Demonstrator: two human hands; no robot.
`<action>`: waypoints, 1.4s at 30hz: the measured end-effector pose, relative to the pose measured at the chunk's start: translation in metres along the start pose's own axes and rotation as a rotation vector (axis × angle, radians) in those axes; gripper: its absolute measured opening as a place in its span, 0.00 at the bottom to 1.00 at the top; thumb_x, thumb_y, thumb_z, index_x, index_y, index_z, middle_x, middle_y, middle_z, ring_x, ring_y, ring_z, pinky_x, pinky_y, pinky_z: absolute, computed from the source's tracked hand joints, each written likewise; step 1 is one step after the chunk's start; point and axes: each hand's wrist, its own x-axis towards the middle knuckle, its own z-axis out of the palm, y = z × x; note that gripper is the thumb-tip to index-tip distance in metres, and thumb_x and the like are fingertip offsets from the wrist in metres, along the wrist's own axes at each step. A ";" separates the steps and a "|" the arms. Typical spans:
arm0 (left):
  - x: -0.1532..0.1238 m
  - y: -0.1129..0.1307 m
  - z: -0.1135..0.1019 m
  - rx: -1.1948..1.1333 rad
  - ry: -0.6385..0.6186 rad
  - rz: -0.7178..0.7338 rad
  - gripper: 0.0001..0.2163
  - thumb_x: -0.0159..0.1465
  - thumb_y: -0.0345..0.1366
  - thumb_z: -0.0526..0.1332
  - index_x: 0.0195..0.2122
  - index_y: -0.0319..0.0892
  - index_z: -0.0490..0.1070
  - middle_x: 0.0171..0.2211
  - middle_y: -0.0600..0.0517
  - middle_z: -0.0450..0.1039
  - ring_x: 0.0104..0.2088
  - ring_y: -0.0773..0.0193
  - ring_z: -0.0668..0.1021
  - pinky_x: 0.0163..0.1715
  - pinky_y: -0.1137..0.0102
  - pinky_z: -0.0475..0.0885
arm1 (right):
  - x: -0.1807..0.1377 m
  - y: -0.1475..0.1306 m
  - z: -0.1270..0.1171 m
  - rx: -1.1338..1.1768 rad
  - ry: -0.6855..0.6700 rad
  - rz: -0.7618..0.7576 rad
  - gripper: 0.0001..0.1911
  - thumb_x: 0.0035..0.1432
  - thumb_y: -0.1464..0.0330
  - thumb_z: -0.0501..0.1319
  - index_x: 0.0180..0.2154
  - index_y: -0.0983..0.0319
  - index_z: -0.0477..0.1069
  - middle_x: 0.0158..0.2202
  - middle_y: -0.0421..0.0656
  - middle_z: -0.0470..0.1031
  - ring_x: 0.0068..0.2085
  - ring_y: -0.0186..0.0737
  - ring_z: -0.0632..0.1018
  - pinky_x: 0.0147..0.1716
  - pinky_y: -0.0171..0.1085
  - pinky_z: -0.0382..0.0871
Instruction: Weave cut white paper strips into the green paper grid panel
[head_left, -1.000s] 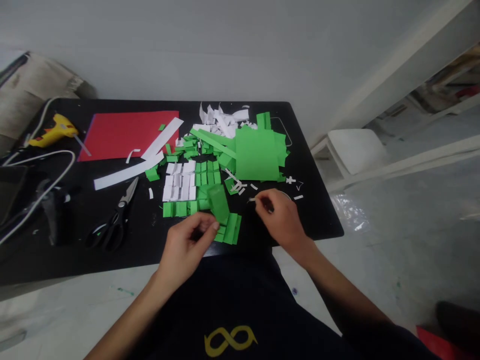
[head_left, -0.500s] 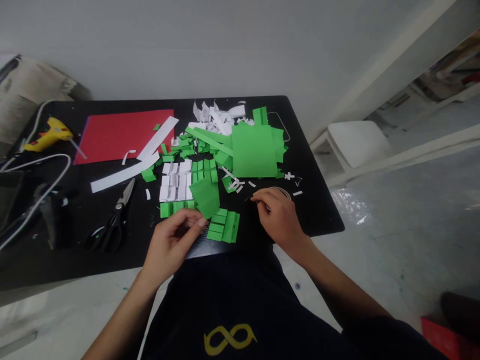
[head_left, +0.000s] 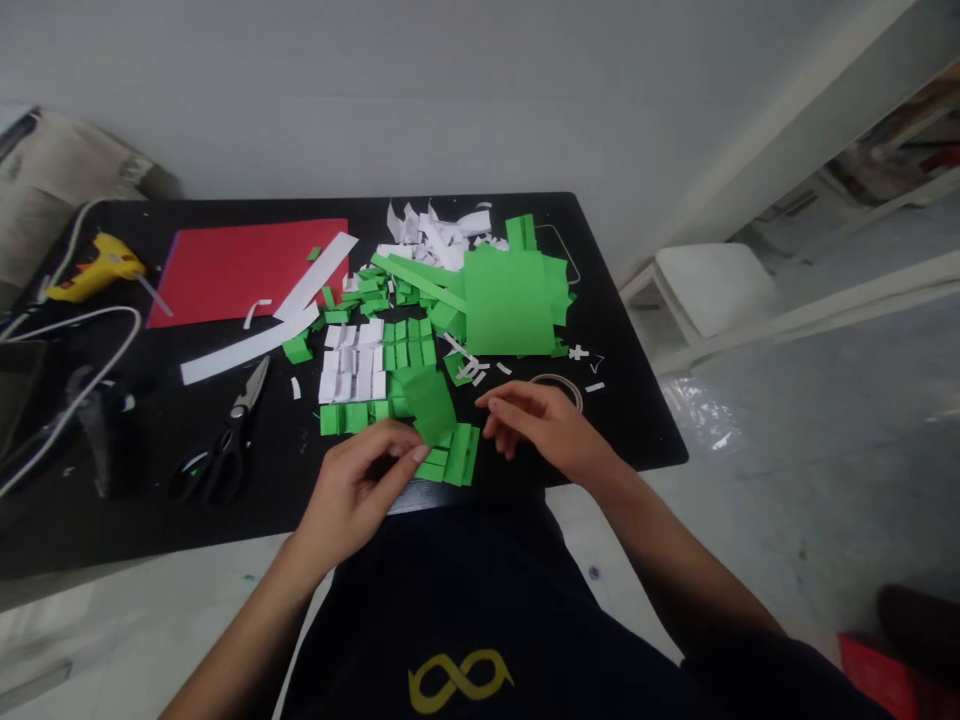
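Small green paper piece is nearer the body than the large green sheet and to its left, pinched near its bottom edge by the left hand, with its long axis running outward from those fingertips, leaning slightly leftward. The right hand, bodyward of the sheet, stands apart from the piece, fingers loosely parted, nothing visible between them.

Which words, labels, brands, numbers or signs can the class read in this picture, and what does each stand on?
Sign, no letters: a yellow infinity-like loop, on the dark clothing.
Words, brands, numbers: none readable.
Yellow glue gun: any marking is too small to read.
Scissors: too dark and small to read any marking.
Green paper in the left hand: no writing visible.
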 end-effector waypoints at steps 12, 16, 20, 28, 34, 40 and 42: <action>0.006 -0.011 -0.007 0.391 -0.135 0.431 0.11 0.73 0.29 0.58 0.50 0.44 0.78 0.43 0.47 0.82 0.43 0.58 0.82 0.44 0.65 0.77 | -0.008 -0.007 0.009 0.276 -0.181 0.184 0.15 0.55 0.58 0.76 0.36 0.62 0.81 0.23 0.36 0.78 0.21 0.30 0.76 0.19 0.29 0.69; 0.004 -0.008 0.001 0.271 0.074 0.226 0.09 0.72 0.33 0.62 0.51 0.45 0.79 0.42 0.49 0.84 0.41 0.60 0.84 0.45 0.66 0.78 | -0.015 -0.009 0.012 0.166 -0.117 0.094 0.12 0.52 0.62 0.78 0.35 0.61 0.82 0.25 0.37 0.79 0.24 0.31 0.77 0.22 0.31 0.72; -0.001 0.006 0.015 -0.097 0.114 -0.203 0.09 0.71 0.42 0.63 0.46 0.44 0.79 0.31 0.54 0.82 0.31 0.65 0.83 0.32 0.73 0.77 | -0.023 -0.008 0.024 0.094 0.048 -0.034 0.10 0.54 0.62 0.76 0.35 0.60 0.82 0.29 0.39 0.81 0.29 0.35 0.80 0.27 0.34 0.75; -0.005 0.011 0.028 -0.212 0.104 -0.364 0.11 0.65 0.45 0.68 0.33 0.42 0.79 0.28 0.53 0.78 0.28 0.67 0.75 0.28 0.74 0.70 | -0.029 0.010 0.042 0.060 0.104 -0.110 0.10 0.55 0.62 0.77 0.35 0.59 0.82 0.30 0.39 0.81 0.31 0.35 0.80 0.29 0.34 0.75; -0.008 0.001 0.002 -0.196 0.195 -0.396 0.11 0.62 0.46 0.71 0.32 0.43 0.80 0.29 0.53 0.77 0.30 0.65 0.75 0.31 0.73 0.71 | -0.014 0.010 0.027 -0.184 0.083 -0.235 0.06 0.64 0.63 0.70 0.39 0.59 0.79 0.34 0.40 0.82 0.35 0.38 0.82 0.35 0.37 0.78; -0.022 -0.013 -0.023 -0.393 0.349 -0.532 0.15 0.57 0.49 0.75 0.33 0.43 0.80 0.27 0.54 0.73 0.29 0.67 0.71 0.28 0.75 0.68 | 0.024 0.003 0.023 -0.773 -0.321 -0.559 0.13 0.65 0.77 0.64 0.49 0.59 0.78 0.60 0.49 0.79 0.63 0.47 0.76 0.64 0.49 0.70; -0.025 -0.015 -0.024 -0.524 0.325 -0.581 0.16 0.56 0.49 0.76 0.31 0.42 0.78 0.26 0.55 0.70 0.27 0.69 0.69 0.27 0.76 0.67 | 0.031 0.004 0.027 -0.892 -0.455 -0.601 0.13 0.64 0.79 0.64 0.48 0.61 0.79 0.63 0.51 0.76 0.67 0.48 0.73 0.66 0.49 0.67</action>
